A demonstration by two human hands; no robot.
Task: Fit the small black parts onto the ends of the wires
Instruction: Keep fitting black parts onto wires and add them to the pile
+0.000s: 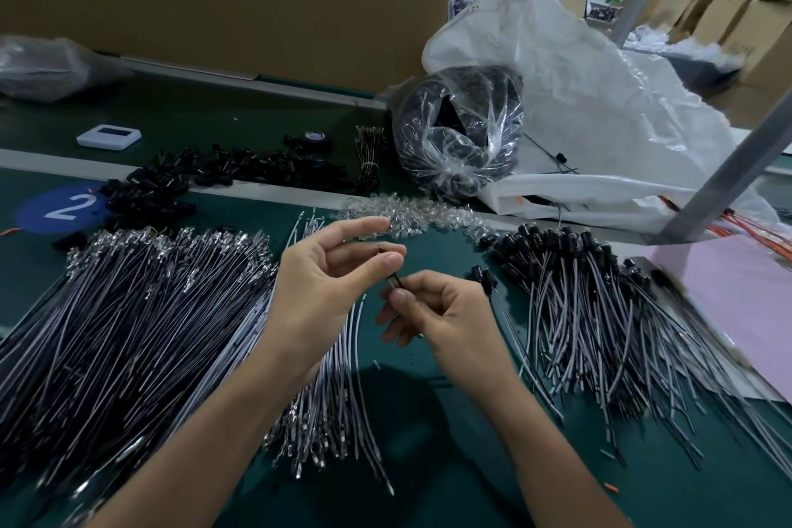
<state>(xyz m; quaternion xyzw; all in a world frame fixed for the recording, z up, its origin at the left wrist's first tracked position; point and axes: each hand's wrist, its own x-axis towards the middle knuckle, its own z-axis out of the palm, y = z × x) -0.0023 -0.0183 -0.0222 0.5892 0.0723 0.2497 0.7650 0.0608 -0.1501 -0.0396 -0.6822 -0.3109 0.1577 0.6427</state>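
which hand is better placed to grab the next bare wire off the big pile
Left, probably: the left hand sits beside the bare wire pile, while the right hand would have to reach past it.

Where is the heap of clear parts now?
In the head view, the heap of clear parts lies centre, just beyond the left hand, in front of the clear bag.

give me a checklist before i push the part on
1. Left hand pinches a dark piece: ok.
2. Right hand pinches the black part: ok.
3. The two pieces lined up: cannot tell, too small.
4. Loose parts within reach: ok.
5. Bare wires stocked at left: ok.
6. Capped wires piled apart at right: ok.
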